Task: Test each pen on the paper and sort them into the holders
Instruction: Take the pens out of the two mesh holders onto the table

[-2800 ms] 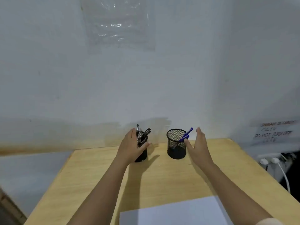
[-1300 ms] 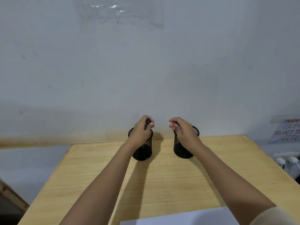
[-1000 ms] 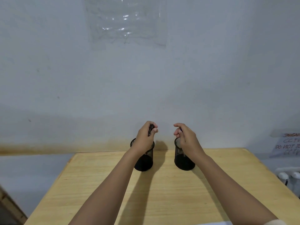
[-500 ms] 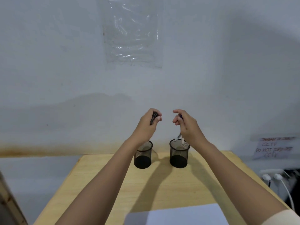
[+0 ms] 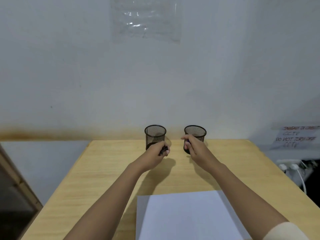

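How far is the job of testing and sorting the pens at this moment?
Done: nothing is sorted yet; the left holder and the right holder both look empty. In hand: the left hand grips dark pens, and the right hand grips what looks like a blue pen. Left: the paper shows no marks, so every pen must be tested and placed in a holder.

Left hand (image 5: pixel 156 152), right hand (image 5: pixel 194 147) — both gripping pens (image 5: pixel 163 150).
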`<state>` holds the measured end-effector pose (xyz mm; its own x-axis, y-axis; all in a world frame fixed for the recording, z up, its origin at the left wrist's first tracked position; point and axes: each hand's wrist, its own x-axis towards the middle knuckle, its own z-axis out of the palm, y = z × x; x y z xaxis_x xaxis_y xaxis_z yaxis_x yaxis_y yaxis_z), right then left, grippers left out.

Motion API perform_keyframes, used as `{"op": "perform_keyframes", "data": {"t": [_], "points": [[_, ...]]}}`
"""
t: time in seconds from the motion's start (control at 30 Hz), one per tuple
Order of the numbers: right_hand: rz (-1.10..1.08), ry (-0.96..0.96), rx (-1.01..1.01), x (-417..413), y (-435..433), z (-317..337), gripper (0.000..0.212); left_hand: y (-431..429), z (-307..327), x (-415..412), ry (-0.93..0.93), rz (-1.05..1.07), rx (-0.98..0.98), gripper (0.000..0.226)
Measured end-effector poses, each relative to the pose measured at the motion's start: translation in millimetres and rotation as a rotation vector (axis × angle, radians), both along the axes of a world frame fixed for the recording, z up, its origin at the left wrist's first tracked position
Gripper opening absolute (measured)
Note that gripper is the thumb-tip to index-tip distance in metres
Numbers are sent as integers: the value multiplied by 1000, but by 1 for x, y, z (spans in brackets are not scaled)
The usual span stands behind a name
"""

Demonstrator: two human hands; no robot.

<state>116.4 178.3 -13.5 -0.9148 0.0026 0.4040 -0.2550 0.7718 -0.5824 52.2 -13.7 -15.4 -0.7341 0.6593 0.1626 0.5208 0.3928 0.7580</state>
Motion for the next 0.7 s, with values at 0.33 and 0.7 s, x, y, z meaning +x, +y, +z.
{"op": "perform_keyframes", "data": {"t": [0.33, 0.7], "points": [[-41, -69, -14, -25, 3, -36, 22, 4, -21, -33, -43, -34, -62, 14], [101, -246, 92, -28, 12, -56, 9, 8, -41, -42, 126, -78, -239, 21]]}}
